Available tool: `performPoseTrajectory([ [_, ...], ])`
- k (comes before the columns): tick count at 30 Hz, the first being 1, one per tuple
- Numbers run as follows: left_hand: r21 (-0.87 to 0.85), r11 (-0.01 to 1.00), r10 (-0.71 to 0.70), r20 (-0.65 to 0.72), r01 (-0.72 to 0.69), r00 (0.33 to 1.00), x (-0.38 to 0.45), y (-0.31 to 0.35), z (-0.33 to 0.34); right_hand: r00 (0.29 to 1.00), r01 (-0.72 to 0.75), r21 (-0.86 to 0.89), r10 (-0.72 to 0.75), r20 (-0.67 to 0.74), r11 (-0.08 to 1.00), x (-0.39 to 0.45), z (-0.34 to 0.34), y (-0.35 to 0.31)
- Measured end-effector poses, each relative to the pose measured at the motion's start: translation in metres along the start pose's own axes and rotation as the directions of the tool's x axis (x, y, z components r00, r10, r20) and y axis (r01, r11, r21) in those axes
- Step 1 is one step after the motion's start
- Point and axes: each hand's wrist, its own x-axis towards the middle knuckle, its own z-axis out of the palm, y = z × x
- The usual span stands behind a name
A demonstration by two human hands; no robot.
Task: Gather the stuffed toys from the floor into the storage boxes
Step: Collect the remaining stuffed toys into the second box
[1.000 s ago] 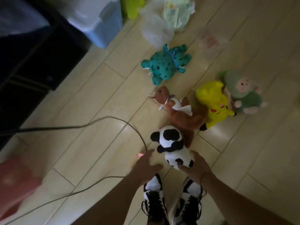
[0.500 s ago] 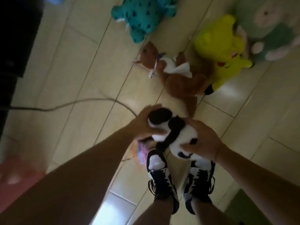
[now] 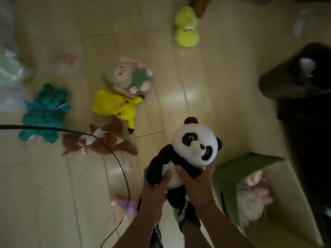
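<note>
A black-and-white panda toy (image 3: 193, 145) is up off the floor, upright and facing right. My left hand (image 3: 155, 190) grips its body from the left and my right hand (image 3: 198, 183) grips it from the right, under the head. Just right of the panda stands a green-sided cardboard storage box (image 3: 229, 174) with pale soft toys inside. On the floor to the left lie a yellow toy (image 3: 114, 104), a brown fox-like toy (image 3: 100, 140), a teal spotted toy (image 3: 44, 113) and a grey-green pink-faced toy (image 3: 129, 77). A lime-green toy (image 3: 186, 27) lies farther off.
A black cable (image 3: 123, 169) runs across the floor from the left edge, over the brown toy, down past a small pink object (image 3: 123, 206). Dark furniture (image 3: 304, 122) fills the right side. Plastic bags (image 3: 10, 72) sit at the far left. My shoes are below the panda.
Both hands have lifted the panda from the floor to in front of me. The view has turned right, bringing the storage box and dark furniture into sight.
</note>
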Motion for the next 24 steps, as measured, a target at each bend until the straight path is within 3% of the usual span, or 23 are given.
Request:
performPoseTrajectory([
  [3,0.265,0.964,-0.073,0.172,0.026,0.982,-0.026,-0.021,0.045,0.959,-0.031,-0.089,0.004,-0.285,0.996,-0.004,-0.065,-0.005],
  [5,0.377,0.926,-0.104,0.267,-0.005,0.958,-0.036,-0.037,0.067,0.926,-0.102,-0.091,0.061,-0.372,0.991,-0.014,-0.115,0.001],
  [9,0.442,0.897,-0.196,0.367,0.015,0.909,-0.044,-0.068,0.118,0.929,-0.132,-0.089,0.091,-0.359,0.987,-0.056,-0.196,0.029],
  [13,0.744,0.640,-0.264,0.450,-0.194,0.853,-0.069,-0.106,0.169,0.960,-0.079,0.066,0.094,-0.264,0.995,-0.107,-0.247,0.075],
  [16,0.798,0.553,-0.319,0.468,-0.239,0.824,-0.085,-0.137,0.196,0.928,-0.100,0.208,0.166,-0.334,0.973,-0.143,-0.280,0.110],
  [20,0.857,0.407,-0.364,0.469,-0.316,0.805,-0.096,-0.197,0.232,0.848,-0.134,0.148,0.191,-0.495,0.980,-0.165,-0.321,0.142],
  [22,0.839,0.369,-0.375,0.528,-0.400,0.762,-0.093,-0.231,0.247,0.819,-0.186,0.172,0.249,-0.517,0.967,-0.162,-0.341,0.162],
  [24,0.747,0.271,-0.381,0.662,-0.607,0.645,-0.083,-0.262,0.261,0.744,-0.241,0.230,0.332,-0.580,0.943,-0.155,-0.363,0.182],
])
